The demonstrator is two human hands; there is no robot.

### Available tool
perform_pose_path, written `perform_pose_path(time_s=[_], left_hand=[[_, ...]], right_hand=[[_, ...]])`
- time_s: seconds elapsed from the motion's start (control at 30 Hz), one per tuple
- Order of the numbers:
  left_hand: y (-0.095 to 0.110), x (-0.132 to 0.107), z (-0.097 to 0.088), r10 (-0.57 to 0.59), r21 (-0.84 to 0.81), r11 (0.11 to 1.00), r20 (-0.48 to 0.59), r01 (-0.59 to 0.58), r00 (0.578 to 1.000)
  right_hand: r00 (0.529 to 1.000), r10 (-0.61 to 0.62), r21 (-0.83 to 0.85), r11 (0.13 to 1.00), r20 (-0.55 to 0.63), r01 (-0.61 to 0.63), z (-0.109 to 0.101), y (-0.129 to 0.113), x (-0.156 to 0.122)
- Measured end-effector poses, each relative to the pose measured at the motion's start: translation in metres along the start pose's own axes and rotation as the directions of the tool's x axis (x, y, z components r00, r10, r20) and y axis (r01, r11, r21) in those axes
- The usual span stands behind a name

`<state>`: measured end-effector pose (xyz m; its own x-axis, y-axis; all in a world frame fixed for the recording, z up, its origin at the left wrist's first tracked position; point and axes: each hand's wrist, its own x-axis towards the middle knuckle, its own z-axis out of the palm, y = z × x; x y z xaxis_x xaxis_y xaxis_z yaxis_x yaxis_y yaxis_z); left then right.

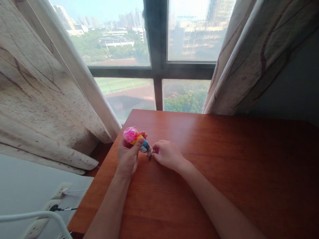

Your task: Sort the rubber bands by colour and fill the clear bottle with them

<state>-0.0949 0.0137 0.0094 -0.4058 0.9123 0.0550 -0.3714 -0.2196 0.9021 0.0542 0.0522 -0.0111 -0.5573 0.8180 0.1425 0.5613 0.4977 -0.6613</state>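
My left hand [129, 153] is wrapped round a cone-shaped packaged item [141, 141], its thumb lying across the front. The item has a rounded pink, swirled top and a yellow, blue and black printed body that narrows toward the lower right. It is held tilted above the table, pink end up and to the left. At the narrow end, my right hand [168, 153] is closed, thumb and fingers pinched together; a small purple patch shows between them, too small to name. Just below the narrow end is a small dark thing [150, 157], its kind unclear.
The reddish-brown wooden table [231, 172] stands against a dark-framed window [159, 67]. Patterned curtains [39, 76] hang on both sides. Left of the table, power sockets [34, 229] with plugged-in cords and a white curved tube [57, 219] sit low.
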Motion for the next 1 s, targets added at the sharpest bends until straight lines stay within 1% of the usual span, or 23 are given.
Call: perform_pose_path(time_s=[0.1, 0.17, 0.23, 0.3, 0.4, 0.5, 0.57, 0.6, 0.63, 0.7, 0.73, 0.77, 0.8, 0.87, 0.93, 1.0], left_hand=[[-0.001, 0.0, 0.001, -0.007, -0.004, 1.0, -0.001, 0.007, 1.0], [-0.003, 0.0, 0.001, -0.005, -0.016, 1.0, 0.03, 0.006, 1.0], [-0.005, 0.0, -0.001, -0.013, 0.013, 1.0, 0.069, 0.012, 0.998], [-0.008, 0.001, -0.005, -0.052, 0.095, 0.995, 0.095, 0.043, 0.994], [-0.011, 0.002, -0.01, -0.106, 0.191, 0.978, 0.088, 0.088, 0.99], [-0.012, 0.002, -0.012, -0.101, 0.193, 0.977, 0.062, 0.088, 0.993], [-0.012, 0.002, -0.012, -0.095, 0.181, 0.98, 0.043, 0.086, 0.995], [-0.012, 0.002, -0.012, -0.091, 0.172, 0.981, 0.033, 0.084, 0.995], [-0.012, 0.003, -0.011, -0.087, 0.162, 0.983, 0.022, 0.083, 0.996], [-0.011, 0.003, -0.01, -0.085, 0.135, 0.987, 0.005, 0.083, 0.996], [-0.011, 0.002, -0.01, -0.087, 0.12, 0.989, 0.003, 0.086, 0.996], [-0.01, 0.002, -0.009, -0.092, 0.105, 0.99, 0.005, 0.091, 0.996], [-0.01, 0.002, -0.009, -0.099, 0.092, 0.991, 0.011, 0.097, 0.995], [-0.009, 0.001, -0.008, -0.112, 0.065, 0.992, 0.025, 0.111, 0.993], [-0.009, 0.001, -0.008, -0.122, 0.044, 0.992, 0.033, 0.121, 0.992], [-0.008, 0.0, -0.009, -0.128, 0.031, 0.991, 0.035, 0.127, 0.991]], right_hand=[[0.995, -0.095, 0.218, 0.971, -0.01, 0.095, -0.001, 0.008, 0.0], [0.993, -0.111, 0.297, 0.947, -0.044, 0.119, 0.001, 0.01, 0.0], [0.991, -0.091, 0.318, 0.941, -0.097, 0.118, 0.004, 0.012, 0.002], [0.983, -0.084, 0.321, 0.938, -0.166, 0.134, 0.007, 0.012, 0.004], [0.965, -0.068, 0.333, 0.93, -0.253, 0.153, 0.007, 0.011, 0.007], [0.963, -0.047, 0.387, 0.91, -0.266, 0.151, 0.004, 0.008, 0.005], [0.969, -0.002, 0.454, 0.883, -0.248, 0.118, 0.002, 0.006, 0.003], [0.973, 0.05, 0.506, 0.859, -0.227, 0.074, 0.002, 0.006, 0.002], [0.973, 0.128, 0.575, 0.818, -0.193, 0.007, 0.001, 0.006, 0.002], [0.951, 0.292, 0.713, 0.688, -0.1, -0.136, 0.001, 0.006, 0.002], [0.936, 0.349, 0.759, 0.624, -0.057, -0.186, 0.001, 0.006, 0.002], [0.925, 0.381, 0.789, 0.574, -0.022, -0.217, 0.002, 0.006, 0.003], [0.922, 0.388, 0.809, 0.54, 0.006, -0.232, 0.002, 0.005, 0.004], [0.929, 0.365, 0.837, 0.489, 0.057, -0.244, 0.003, 0.003, 0.006], [0.93, 0.35, 0.875, 0.409, 0.114, -0.261, 0.006, 0.0, 0.008], [0.926, 0.353, 0.902, 0.344, 0.135, -0.263, 0.009, -0.003, 0.01]])
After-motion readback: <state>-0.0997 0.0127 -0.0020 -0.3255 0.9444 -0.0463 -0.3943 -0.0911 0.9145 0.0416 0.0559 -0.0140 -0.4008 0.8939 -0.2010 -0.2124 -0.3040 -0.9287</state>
